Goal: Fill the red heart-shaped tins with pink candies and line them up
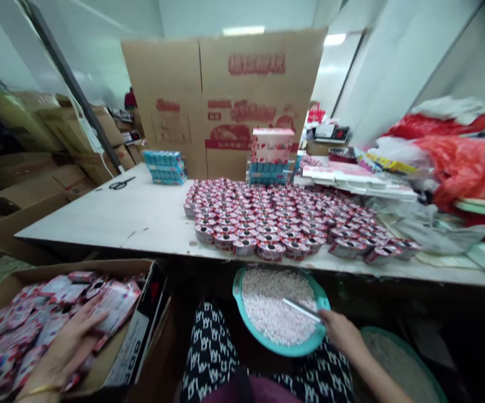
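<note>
My left hand (72, 341) is inside the cardboard box at the lower left, its fingers and thumb closed around the edge of a pink-and-white printed packet (119, 308). Similar packets (24, 313) are heaped around it. In my right hand (341, 330) is the end of a slim silvery metal utensil (301, 309); its tip lies on small pale pink-white pellets (278, 296), and its exact kind is unclear. The pellets fill a turquoise basin (284, 351) over my lap, below the table edge. My right fingers are partly hidden behind the basin's rim.
On the white table (99, 218) stand many rows of small pink round containers (267, 224). Behind are blue packs (164, 167), a pink box (271, 144) and a tall cardboard sheet (225, 89). Scissors (121, 183) lie left; plastic bags (473, 168) crowd the right. Another basin (402, 358) sits lower right.
</note>
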`<state>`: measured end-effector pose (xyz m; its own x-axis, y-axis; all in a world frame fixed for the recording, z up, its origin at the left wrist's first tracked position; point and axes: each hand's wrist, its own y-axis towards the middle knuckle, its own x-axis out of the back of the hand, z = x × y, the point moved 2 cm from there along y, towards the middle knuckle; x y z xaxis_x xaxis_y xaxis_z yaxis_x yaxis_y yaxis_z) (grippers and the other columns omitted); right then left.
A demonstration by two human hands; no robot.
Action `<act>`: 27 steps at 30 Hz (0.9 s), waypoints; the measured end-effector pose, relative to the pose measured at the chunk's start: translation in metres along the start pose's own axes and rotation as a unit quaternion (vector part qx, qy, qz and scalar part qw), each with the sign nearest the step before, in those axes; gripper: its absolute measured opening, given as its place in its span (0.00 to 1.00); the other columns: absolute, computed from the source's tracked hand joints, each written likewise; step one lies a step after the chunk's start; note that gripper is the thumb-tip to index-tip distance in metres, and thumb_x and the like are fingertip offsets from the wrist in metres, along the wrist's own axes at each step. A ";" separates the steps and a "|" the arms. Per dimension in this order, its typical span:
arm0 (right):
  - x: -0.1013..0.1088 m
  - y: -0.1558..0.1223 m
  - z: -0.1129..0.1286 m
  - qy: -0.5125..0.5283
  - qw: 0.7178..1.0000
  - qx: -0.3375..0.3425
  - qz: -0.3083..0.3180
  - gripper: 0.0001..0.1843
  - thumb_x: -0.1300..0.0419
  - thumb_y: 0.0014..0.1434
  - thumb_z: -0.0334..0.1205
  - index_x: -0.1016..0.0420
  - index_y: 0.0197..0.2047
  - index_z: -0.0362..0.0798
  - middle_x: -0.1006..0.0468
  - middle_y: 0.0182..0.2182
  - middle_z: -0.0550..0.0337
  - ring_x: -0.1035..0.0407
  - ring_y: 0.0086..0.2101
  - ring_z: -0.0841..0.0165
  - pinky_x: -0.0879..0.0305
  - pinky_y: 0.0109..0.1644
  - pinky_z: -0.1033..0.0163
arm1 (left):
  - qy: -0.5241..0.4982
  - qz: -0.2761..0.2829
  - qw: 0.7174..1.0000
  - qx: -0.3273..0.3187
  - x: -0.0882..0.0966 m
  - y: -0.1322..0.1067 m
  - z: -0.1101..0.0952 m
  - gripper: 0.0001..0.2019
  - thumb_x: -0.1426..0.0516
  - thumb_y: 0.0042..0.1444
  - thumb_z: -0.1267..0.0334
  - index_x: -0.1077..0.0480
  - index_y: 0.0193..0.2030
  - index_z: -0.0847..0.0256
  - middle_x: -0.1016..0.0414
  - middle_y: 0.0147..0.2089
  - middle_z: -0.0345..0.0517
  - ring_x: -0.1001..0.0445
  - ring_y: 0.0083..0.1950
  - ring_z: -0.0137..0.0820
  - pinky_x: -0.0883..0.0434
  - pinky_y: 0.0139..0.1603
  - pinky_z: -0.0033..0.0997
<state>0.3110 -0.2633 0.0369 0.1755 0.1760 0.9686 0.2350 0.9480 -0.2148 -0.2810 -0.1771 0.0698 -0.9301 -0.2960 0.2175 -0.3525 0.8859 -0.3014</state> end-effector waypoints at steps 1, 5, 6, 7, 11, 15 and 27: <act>0.009 0.000 -0.005 -0.041 0.999 0.005 0.004 0.17 0.58 0.56 0.33 0.29 0.38 0.49 0.24 0.35 0.53 0.29 0.36 0.64 0.42 0.33 0.65 | -0.052 0.048 0.997 -0.012 -0.020 -0.012 -0.012 0.23 0.41 0.33 0.50 0.33 0.43 0.38 0.26 0.44 0.24 0.28 0.45 0.38 0.27 0.39 0.43; 0.019 0.008 -0.005 -0.138 0.989 0.024 0.040 0.18 0.59 0.55 0.27 0.30 0.37 0.44 0.25 0.35 0.49 0.29 0.33 0.64 0.43 0.30 0.65 | -0.111 0.265 0.958 -0.006 -0.138 -0.059 -0.031 0.27 0.39 0.38 0.60 0.35 0.49 0.53 0.31 0.53 0.44 0.31 0.50 0.40 0.31 0.47 0.40; 0.014 0.012 0.002 -0.139 0.989 0.026 0.046 0.18 0.59 0.54 0.27 0.30 0.37 0.43 0.25 0.35 0.49 0.29 0.33 0.64 0.43 0.31 0.65 | -0.114 0.293 0.949 -0.014 -0.168 -0.067 -0.029 0.28 0.38 0.37 0.62 0.35 0.50 0.56 0.31 0.52 0.47 0.31 0.50 0.40 0.32 0.49 0.40; 0.007 0.015 0.011 -0.125 0.991 0.022 0.051 0.17 0.59 0.55 0.26 0.30 0.38 0.42 0.25 0.35 0.48 0.30 0.34 0.64 0.43 0.32 0.65 | -0.109 0.317 0.942 -0.021 -0.195 -0.073 -0.025 0.29 0.38 0.37 0.62 0.36 0.50 0.57 0.30 0.51 0.49 0.30 0.50 0.40 0.33 0.50 0.40; -0.032 0.036 0.049 -0.024 0.997 -0.038 0.068 0.17 0.57 0.56 0.29 0.29 0.41 0.44 0.25 0.36 0.49 0.31 0.39 0.65 0.42 0.38 0.64 | -0.065 0.339 0.937 -0.050 -0.266 -0.077 -0.001 0.26 0.37 0.36 0.63 0.33 0.46 0.62 0.27 0.45 0.50 0.28 0.44 0.37 0.33 0.48 0.38; -0.058 0.055 0.055 0.024 0.994 -0.082 0.067 0.18 0.57 0.58 0.36 0.27 0.42 0.49 0.25 0.38 0.51 0.32 0.40 0.64 0.41 0.39 0.64 | -0.066 0.316 0.945 -0.044 -0.291 -0.069 0.015 0.25 0.38 0.37 0.64 0.35 0.46 0.64 0.27 0.42 0.49 0.29 0.41 0.33 0.33 0.45 0.35; -0.013 0.055 0.030 0.172 0.983 -0.004 0.057 0.16 0.53 0.55 0.39 0.25 0.38 0.46 0.23 0.31 0.60 0.32 0.33 0.70 0.40 0.35 0.69 | 0.145 0.298 0.911 -0.245 -0.317 -0.060 -0.001 0.18 0.42 0.42 0.67 0.33 0.44 0.61 0.27 0.42 0.46 0.30 0.41 0.32 0.34 0.44 0.32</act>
<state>0.2928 -0.2053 0.0158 0.5136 0.1796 0.8390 0.2026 0.9248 -0.3219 0.0350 -0.1362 0.0204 -0.8499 0.3335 0.4079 0.3610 0.9325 -0.0101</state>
